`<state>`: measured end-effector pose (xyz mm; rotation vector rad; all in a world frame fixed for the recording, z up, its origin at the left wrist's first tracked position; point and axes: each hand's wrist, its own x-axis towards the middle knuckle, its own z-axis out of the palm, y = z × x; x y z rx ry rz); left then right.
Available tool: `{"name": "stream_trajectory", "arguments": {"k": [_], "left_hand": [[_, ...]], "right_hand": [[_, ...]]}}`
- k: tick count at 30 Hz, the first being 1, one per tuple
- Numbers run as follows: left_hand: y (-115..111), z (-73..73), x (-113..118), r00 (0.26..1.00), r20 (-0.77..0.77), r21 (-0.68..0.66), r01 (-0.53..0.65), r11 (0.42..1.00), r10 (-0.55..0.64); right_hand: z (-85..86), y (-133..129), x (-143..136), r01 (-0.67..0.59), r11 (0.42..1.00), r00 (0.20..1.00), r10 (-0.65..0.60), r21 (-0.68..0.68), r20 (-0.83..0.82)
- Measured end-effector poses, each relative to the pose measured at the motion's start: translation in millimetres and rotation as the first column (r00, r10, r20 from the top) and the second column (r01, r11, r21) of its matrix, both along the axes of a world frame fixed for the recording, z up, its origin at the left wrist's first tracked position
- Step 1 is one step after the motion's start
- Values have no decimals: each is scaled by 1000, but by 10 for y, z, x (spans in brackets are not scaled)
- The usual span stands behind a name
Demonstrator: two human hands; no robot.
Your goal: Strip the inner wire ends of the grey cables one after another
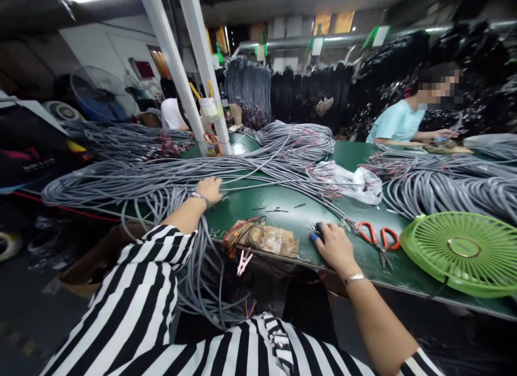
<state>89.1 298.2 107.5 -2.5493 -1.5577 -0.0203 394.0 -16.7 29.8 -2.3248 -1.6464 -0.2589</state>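
Observation:
My left hand rests at the near edge of a long bundle of grey cables, its fingers stretched forward with nothing visible in them. On the green table, my right hand is low, with fingers drawn together over small black strips near its fingertips; its grip is partly hidden. Blue covering shows on one fingertip. Further thin black pieces lie between the hands. A worn cardboard-and-tape block with wires sits at the front edge, a pink clip attached. Orange-handled scissors lie right of my right hand.
A green fan occupies the right front. Behind are a clear plastic bag, coiled grey cables and more cables. A white post rises from the table. Across it, a person in light blue works.

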Motion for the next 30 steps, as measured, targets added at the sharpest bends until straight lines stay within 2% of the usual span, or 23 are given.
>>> {"name": "stream_trajectory", "arguments": {"k": [4,7,10,15,19,22,24,27,30], "left_hand": [[236,-28,23,992,-19,-115,-123,986,122],[209,-39,48,998,-29,-96,-65,993,63],[38,17,85,998,-47,-23,46,999,-47],[-466,288,236,983,1,118,185,976,-186],[-954,588,490,951,62,196,287,938,-304],[-1334,738,708,909,75,248,382,890,-411],[-1584,760,820,868,52,230,472,851,-494],[-1923,681,880,797,-21,128,600,789,-603],[-2181,547,790,789,-140,8,605,796,-598]], "right_hand": [[9,5,-9,7,1000,1000,-7,-16,-19],[10,5,-12,11,1000,1000,-12,-16,-28],[10,5,-10,20,1000,999,-21,-23,-36],[36,3,-21,32,999,998,-34,-39,-53],[74,-4,-42,39,997,997,-42,-61,-59],[95,-15,-56,37,998,997,-41,-59,-67],[99,-25,-59,35,998,997,-39,-54,-72],[89,-38,-54,33,998,996,-37,-51,-84],[76,-48,-44,24,999,994,-28,-42,-101]]}}
